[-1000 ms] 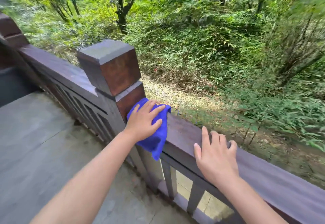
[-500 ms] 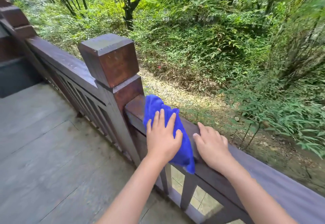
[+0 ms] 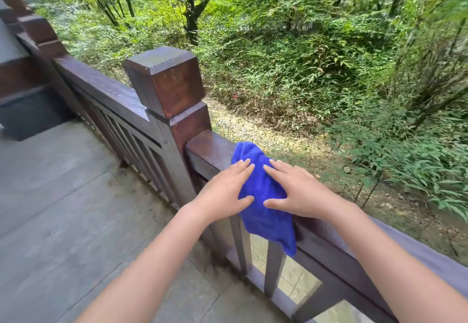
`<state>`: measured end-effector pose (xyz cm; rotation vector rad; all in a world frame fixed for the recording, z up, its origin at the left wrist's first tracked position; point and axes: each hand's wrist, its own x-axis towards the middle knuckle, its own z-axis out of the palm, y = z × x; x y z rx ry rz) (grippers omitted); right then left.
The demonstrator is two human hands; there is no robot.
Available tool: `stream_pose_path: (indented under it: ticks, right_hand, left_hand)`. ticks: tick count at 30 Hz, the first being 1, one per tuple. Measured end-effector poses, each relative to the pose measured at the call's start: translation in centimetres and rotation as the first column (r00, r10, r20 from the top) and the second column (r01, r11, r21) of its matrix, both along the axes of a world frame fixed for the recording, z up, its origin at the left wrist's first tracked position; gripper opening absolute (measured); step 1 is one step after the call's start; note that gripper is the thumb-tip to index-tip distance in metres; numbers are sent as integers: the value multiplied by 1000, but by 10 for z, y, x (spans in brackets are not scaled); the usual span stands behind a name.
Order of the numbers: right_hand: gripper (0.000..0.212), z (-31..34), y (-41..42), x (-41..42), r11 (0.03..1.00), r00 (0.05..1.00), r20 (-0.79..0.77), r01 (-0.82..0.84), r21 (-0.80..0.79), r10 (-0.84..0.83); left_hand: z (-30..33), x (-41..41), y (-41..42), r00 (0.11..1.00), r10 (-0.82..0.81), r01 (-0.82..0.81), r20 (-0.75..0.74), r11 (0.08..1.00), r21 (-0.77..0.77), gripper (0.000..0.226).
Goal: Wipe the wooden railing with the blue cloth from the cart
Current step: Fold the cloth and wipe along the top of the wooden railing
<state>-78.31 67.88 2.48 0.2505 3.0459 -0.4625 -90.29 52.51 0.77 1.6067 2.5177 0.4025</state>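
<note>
The blue cloth point(image 3: 267, 221) is draped over the top of the dark wooden railing point(image 3: 210, 151), just right of the square post point(image 3: 169, 89), and its lower end hangs down on my side. My left hand point(image 3: 224, 192) presses flat on the cloth's left edge, fingers spread. My right hand point(image 3: 300, 191) presses on its right edge the same way. The fingertips of both hands nearly meet over the cloth. The cart is out of view.
The railing runs on to the lower right point(image 3: 435, 267) and back to the left point(image 3: 101, 87) toward a stepped wooden structure. Grey floor boards point(image 3: 63, 208) lie on my side. Beyond the rail the ground drops to a dirt strip and dense green bushes.
My left hand slid the cloth right along the rail, away from the post. My right hand moved from the bare rail onto the cloth's right side.
</note>
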Motion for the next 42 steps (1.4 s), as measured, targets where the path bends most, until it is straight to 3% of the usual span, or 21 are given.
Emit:
stream_pose_path:
  ticks: [6,11,15,20,22,34,42]
  right_hand:
    - [71,-3,-14,14,988,995,-88,48,149,-35]
    - [41,-9,-36,25,957,994,-111,41,287,-10]
    - [18,-1,-39,28,963,980,-198,54,262,-1]
    - [21,30,-40,14,990,965,-260,-7,-142,-30]
    - [20,42,-42,3,975,968,-252,-55,-214,-1]
    - [15,85,-88,-97,915,949,-244,-271,-300,201]
    - [16,98,-152,-181,915,952,-202,-281,-288,229]
  left_hand:
    - [-5,15,-7,990,29,-22,-139,998,56,63]
    - [1,34,-22,954,41,63,-296,941,332,32]
    - [12,25,-40,992,44,-14,-120,971,238,24]
    - [36,7,-65,990,90,-115,113,966,234,21]
    - [51,0,-75,979,107,-144,173,966,214,20]
    - [97,-43,-148,893,363,-426,264,873,239,16]
    - [100,-122,-216,878,381,-456,290,848,268,16]
